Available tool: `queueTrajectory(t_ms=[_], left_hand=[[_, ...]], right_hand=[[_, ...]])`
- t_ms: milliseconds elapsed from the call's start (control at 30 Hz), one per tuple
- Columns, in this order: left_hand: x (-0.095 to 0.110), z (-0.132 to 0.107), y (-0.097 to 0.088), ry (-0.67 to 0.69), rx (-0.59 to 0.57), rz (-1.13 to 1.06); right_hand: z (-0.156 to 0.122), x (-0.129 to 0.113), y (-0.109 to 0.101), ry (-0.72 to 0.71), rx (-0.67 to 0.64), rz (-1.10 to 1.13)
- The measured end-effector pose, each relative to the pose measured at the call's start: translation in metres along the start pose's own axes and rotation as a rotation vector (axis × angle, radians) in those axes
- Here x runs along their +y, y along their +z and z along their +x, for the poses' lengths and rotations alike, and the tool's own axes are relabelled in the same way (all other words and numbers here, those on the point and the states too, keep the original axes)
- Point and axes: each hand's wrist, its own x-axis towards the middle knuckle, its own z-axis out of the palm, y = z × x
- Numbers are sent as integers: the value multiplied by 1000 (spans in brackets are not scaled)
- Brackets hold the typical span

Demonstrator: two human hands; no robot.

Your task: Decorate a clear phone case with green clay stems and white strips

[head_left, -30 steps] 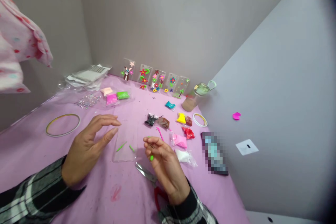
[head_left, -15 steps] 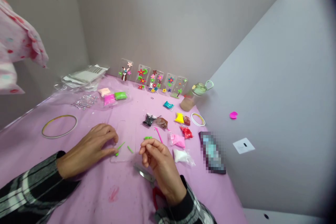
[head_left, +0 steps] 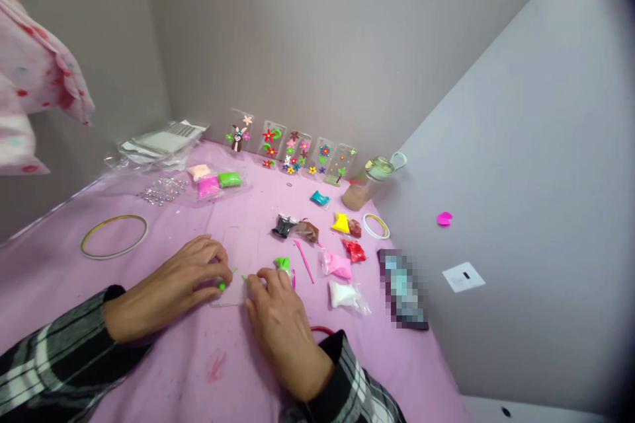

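A clear phone case (head_left: 238,248) lies on the cloth between my hands. My left hand (head_left: 181,287) rests at its left side, thumb and bent fingers apart around a small green clay ball (head_left: 221,286). A thin green clay stem runs up from beside that ball, partly behind the fingers. Palm down, my right hand (head_left: 285,327) reaches over the case's right side. Its index fingertip is at a short green clay strip (head_left: 245,278), mostly covered, and its thumb sits lower, apart. Red-handled scissors (head_left: 322,330) are largely hidden under the right wrist.
Right of my hands lie a pink clay tool (head_left: 304,261), a green clay packet (head_left: 282,264), a white one (head_left: 342,294) and other coloured packets. Several decorated phone cases (head_left: 297,151) lean at the back wall. A bottle (head_left: 367,182) and a dark phone-like device (head_left: 404,291) stand rightward.
My right hand has turned palm down and moved left onto the case, uncovering the green packet and covering most of the scissors. My left fingers have shifted slightly right over the green clay.
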Motion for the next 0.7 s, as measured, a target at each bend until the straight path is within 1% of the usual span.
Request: queueTrajectory(t_ms=[167,267,467,600,700], left_hand=[[-1,0,4,38,28,-13],[-2,0,4,35,37,-38],[-2,2,0,-35,30,-136],[-4,3,-1,-54,64,-190],[-5,1,-1,-95,84,-216]], right_hand=[[0,-1,3,-55,8,-81],[0,-1,5,-65,-3,-94],[0,-2,0,-26,-14,-43],[-1,-3,-3,-9,-24,-31],[-1,-2,-3,-3,-21,-20]])
